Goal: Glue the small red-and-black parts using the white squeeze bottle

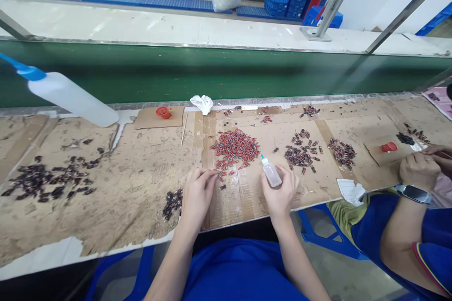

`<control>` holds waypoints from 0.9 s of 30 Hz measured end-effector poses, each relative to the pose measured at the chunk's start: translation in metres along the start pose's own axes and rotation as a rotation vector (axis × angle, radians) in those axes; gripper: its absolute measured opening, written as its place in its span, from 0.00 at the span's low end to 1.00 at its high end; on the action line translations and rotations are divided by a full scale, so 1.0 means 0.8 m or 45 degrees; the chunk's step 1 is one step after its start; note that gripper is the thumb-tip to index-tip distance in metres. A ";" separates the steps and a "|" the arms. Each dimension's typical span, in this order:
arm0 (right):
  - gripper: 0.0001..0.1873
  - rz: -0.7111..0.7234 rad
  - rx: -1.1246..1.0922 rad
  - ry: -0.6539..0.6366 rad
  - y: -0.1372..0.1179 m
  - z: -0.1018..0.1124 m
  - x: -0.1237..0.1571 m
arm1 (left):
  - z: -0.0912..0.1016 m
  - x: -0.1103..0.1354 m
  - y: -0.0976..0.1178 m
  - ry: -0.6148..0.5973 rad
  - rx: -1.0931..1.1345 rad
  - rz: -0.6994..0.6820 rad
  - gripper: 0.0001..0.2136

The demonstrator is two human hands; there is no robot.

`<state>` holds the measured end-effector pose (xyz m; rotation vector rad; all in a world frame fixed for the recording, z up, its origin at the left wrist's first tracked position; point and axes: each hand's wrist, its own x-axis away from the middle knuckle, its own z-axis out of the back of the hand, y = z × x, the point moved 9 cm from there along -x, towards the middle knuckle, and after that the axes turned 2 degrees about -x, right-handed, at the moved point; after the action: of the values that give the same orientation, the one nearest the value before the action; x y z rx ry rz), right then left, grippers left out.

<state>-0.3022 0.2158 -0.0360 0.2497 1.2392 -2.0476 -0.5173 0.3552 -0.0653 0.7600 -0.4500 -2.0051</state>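
My right hand point(281, 193) is closed around a small clear squeeze bottle point(271, 175) with a thin blue needle tip. The tip points up and left, beside the right edge of a heap of small red parts point(236, 146). At the near edge of that heap, my left hand point(198, 193) has thumb and forefinger pinched together. Small red parts lie right at these fingertips, and I cannot make out what is between them. Partly behind my left wrist is a cluster of small dark parts point(172, 203).
Another person's hand point(418, 169) works at the far right, near a red cup point(388, 146). Dark parts point(35, 178) spread over the cardboard at left. A large white bottle point(72, 96), a red cup point(163, 112) and white tissue point(202, 103) are toward the back.
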 end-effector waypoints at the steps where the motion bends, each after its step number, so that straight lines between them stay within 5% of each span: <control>1: 0.12 0.060 0.005 0.027 -0.010 0.003 0.000 | 0.000 -0.001 0.002 0.011 -0.006 -0.017 0.10; 6: 0.10 0.017 -0.326 -0.291 -0.048 -0.025 0.010 | 0.014 0.003 0.025 0.092 0.050 -0.144 0.09; 14: 0.10 -0.429 -0.863 -0.777 -0.060 -0.099 0.049 | 0.029 0.024 0.066 0.170 0.009 -0.492 0.08; 17: 0.10 -0.405 -0.822 -0.775 -0.050 -0.103 0.052 | 0.023 0.028 0.059 0.121 0.032 -0.483 0.07; 22: 0.12 -0.097 -0.532 -0.711 -0.056 -0.090 0.048 | 0.014 0.037 0.048 0.112 -0.008 -0.438 0.06; 27: 0.10 -0.154 -0.568 -0.783 -0.056 -0.094 0.055 | 0.019 0.036 0.052 0.154 0.018 -0.436 0.07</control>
<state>-0.3777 0.2697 -0.0658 -0.6297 1.2750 -1.6846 -0.5125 0.3092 -0.0400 1.0154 -0.2765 -2.2561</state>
